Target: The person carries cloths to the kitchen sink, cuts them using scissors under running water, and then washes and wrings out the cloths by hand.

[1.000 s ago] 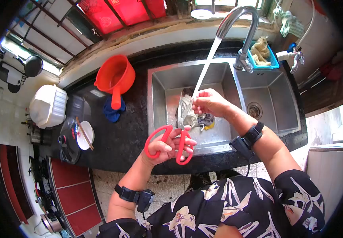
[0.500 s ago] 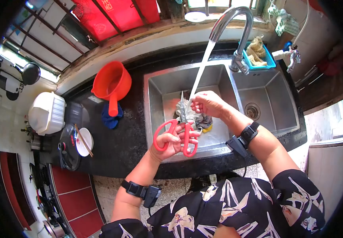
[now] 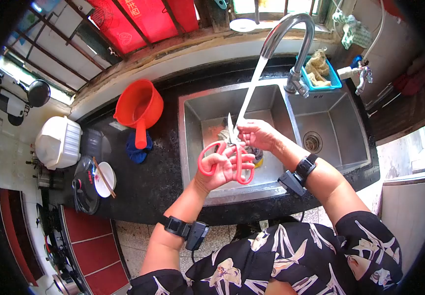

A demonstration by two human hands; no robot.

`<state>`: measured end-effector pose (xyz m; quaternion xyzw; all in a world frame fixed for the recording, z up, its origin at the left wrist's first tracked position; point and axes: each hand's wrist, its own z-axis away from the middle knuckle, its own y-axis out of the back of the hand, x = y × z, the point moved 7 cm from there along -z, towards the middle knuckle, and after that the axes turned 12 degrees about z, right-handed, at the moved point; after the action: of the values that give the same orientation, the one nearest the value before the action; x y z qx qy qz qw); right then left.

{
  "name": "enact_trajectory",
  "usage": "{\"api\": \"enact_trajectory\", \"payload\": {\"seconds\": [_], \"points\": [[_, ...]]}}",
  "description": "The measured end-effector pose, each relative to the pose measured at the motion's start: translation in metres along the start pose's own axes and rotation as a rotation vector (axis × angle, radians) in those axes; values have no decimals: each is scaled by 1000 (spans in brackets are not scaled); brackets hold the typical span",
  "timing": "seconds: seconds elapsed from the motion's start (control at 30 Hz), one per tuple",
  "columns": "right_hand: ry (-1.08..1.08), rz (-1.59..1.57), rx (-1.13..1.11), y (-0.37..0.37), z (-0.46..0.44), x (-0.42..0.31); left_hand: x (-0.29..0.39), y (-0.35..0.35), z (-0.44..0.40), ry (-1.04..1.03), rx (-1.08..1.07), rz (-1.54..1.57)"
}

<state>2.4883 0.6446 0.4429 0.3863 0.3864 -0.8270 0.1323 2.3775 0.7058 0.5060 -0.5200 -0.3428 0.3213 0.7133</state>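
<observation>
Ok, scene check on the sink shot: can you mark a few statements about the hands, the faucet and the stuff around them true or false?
1. The left hand holds the red-handled scissors. True.
2. The faucet is turned off. False: water is running from the faucet into the larger basin.
3. The chopsticks lie across the white bowl. True.
4. The red dipper sits in the smaller basin. False: the red dipper is on the dark counter, beside the sink.
5. The blue basket holds a yellowish scrubber. True.
</observation>
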Motion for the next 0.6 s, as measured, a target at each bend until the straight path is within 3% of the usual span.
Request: {"api": "enact_trajectory", "payload": {"seconds": [0.3,0.6], "points": [[-79,142,373,17,-13,12,-8,-7,-14,-51,-26,80],[-27,-262,215,1,-11,13,-7,-13,-15,-102,-29,22]]}}
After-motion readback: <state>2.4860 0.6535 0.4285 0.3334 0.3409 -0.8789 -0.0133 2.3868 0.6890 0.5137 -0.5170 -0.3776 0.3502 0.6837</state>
